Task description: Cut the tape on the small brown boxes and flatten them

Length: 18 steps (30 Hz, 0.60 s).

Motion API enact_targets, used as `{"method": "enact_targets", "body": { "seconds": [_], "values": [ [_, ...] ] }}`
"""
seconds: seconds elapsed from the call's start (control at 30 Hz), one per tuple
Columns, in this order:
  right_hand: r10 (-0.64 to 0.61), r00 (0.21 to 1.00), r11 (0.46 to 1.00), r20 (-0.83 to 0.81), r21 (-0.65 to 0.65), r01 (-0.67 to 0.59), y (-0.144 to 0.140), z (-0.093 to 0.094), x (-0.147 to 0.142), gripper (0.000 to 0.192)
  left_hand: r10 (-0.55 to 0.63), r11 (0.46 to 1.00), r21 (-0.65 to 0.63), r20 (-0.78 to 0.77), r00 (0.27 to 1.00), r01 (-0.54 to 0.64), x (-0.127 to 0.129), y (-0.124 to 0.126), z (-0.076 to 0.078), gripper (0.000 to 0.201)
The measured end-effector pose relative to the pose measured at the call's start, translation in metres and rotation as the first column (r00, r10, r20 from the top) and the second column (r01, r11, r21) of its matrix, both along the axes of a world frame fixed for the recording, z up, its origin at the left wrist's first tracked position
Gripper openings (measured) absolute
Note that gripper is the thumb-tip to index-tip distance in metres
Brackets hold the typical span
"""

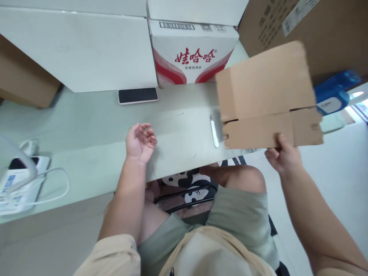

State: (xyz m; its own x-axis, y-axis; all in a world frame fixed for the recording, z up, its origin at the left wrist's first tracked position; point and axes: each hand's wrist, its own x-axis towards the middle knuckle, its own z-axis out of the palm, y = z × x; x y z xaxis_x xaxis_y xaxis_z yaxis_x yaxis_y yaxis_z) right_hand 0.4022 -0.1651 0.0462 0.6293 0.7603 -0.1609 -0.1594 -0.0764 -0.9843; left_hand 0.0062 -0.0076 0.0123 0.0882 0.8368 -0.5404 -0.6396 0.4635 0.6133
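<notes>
- Across the whole view runs the pale desk point(94, 126), with the person seated at its near edge, knees showing below it.
- Against the far side stand large white boxes point(80, 50), and beside them a white carton point(193, 51) printed with red characters.
- At the top right leans a big brown carton point(330, 27), with a blue package point(335, 92) just below it.
- Held up over the right end of the desk is a flat, unfolded cardboard box point(268, 96), tilted, its flaps loose; it is blurred.
- The right hand point(283, 155) pinches the lower edge of that cardboard box, thumb on the near face and fingers behind.
- The left hand point(140, 142) rests on the desk, palm up, fingers loosely curled and holding nothing; it lies well apart from the cardboard.
- A white power strip point(14, 184) with cables sits at the left edge.
- A dark phone point(138, 95) lies face up near the white boxes.
- A small white slim object point(214, 132) lies on the desk just beside the cardboard's lower left corner; what it is cannot be told.
</notes>
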Motion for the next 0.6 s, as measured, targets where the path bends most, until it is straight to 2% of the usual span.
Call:
{"method": "enact_targets", "body": {
  "seconds": [0.07,0.13,0.23,0.33,0.43,0.5,0.6],
  "values": [
    [-0.115,0.991,0.992,0.067,0.053,0.112,0.003,0.007,0.018,0.054,0.003,1.0,0.001,0.006,1.0,-0.003,-0.001,-0.002,0.0,0.032],
    [-0.213,0.969,0.974,0.125,0.107,0.2,0.022,0.013,0.03,0.05,0.004,1.0,-0.001,0.01,1.0,-0.004,0.0,-0.002,-0.001,0.032],
    [-0.261,0.947,0.961,0.187,0.144,0.236,0.082,0.024,0.046,0.048,-0.018,1.0,0.007,0.016,1.0,0.018,0.004,0.0,-0.004,0.031],
    [-0.099,0.974,0.995,0.203,0.023,0.096,0.162,0.036,0.058,0.05,-0.058,0.998,0.038,0.024,0.998,0.057,0.007,0.004,-0.005,0.034],
    [0.048,0.982,0.987,0.182,-0.157,-0.019,0.221,0.037,0.054,0.034,-0.07,0.996,0.065,0.032,0.997,0.068,0.006,0.008,-0.005,0.036],
    [0.156,0.975,0.956,0.156,-0.271,-0.109,0.234,0.029,0.037,0.023,-0.063,0.996,0.069,0.041,0.997,0.061,0.004,0.011,-0.003,0.036],
    [0.34,0.935,0.877,0.1,-0.393,-0.276,0.222,0.011,-0.003,0.012,-0.046,0.997,0.072,0.068,0.997,0.041,-0.002,0.012,0.001,0.036]
  ]
}}
